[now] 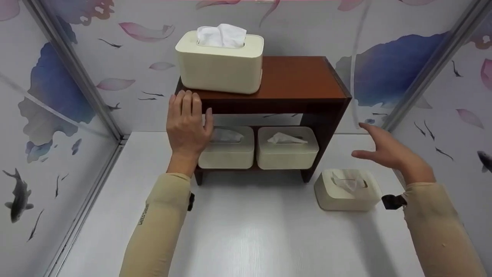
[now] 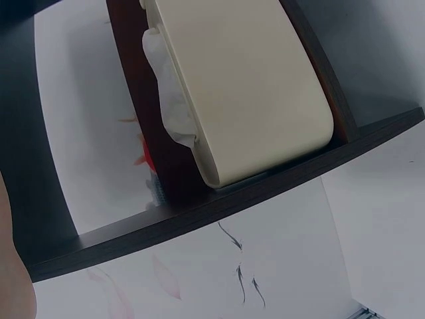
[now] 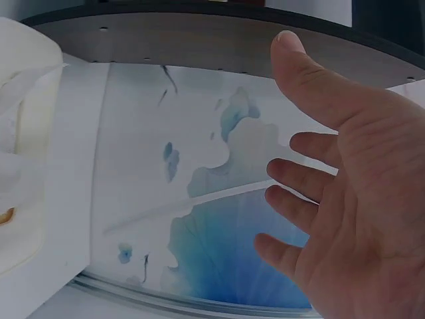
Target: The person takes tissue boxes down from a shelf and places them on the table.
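Note:
My left hand (image 1: 187, 125) lies against the front left corner of a brown wooden shelf (image 1: 303, 77), fingers straight, tips right below a cream tissue box (image 1: 219, 71) on its top board. White tissue sticks out of that box. My right hand (image 1: 392, 150) hovers with spread fingers to the right of the shelf, holding nothing. Below it, on the white table, sits another cream tissue box (image 1: 348, 192). In the right wrist view the right hand's palm and fingers (image 3: 295, 199) show, apart from the shelf's side panel (image 3: 199, 43).
Two more cream boxes stand side by side on the lower board: a left tissue box (image 1: 226, 150), partly behind my left hand, and a right tissue box (image 1: 288, 150). Printed wall panels (image 1: 300, 30) enclose the white table (image 1: 246, 231) at the back and both sides.

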`<state>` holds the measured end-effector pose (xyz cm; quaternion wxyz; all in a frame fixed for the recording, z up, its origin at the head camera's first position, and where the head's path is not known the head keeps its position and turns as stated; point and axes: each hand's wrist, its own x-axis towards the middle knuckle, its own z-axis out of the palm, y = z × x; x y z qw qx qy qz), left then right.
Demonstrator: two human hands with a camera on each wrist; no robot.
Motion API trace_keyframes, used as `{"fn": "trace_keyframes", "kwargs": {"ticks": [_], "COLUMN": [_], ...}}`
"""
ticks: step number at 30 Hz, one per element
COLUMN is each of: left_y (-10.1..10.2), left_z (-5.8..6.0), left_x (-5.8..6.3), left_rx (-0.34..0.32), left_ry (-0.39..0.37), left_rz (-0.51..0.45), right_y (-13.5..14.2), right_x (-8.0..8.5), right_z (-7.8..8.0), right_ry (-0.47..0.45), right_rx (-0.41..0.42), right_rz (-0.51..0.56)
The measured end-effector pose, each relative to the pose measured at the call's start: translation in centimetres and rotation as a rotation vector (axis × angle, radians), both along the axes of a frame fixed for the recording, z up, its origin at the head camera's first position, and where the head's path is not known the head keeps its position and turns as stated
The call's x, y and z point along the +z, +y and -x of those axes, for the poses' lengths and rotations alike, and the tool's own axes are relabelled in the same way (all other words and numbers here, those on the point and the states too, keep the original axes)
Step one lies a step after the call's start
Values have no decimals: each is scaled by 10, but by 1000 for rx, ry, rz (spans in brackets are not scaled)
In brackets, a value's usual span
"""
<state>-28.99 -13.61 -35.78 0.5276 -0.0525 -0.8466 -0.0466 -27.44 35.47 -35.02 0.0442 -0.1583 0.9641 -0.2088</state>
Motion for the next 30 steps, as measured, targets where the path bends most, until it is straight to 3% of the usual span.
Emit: {"fn": "trace_keyframes", "kwargs": {"ticks": [6,13,19,24,30], "left_y": [-2,-2,-1,0,1], "left_z": [-1,-1,-2,-2,-2], "left_x": [-1,-2,-1,-1,1], "left_rx": [-9,-7,-5,-14,-4], "left_ry": [1,-5,-10,-9,-7], "left_rz": [-7,-5,-5,-4,13], "right_y": [-14,-30,-46,-65,-94], "right_x": [26,53,72,85,98], "right_z": [-8,-18,-22,-21,-12], "right_ry": [196,247,281,300,392], "right_rx": [-2,-15,10,39,119], "right_rz": [55,95,64,13,-26]}}
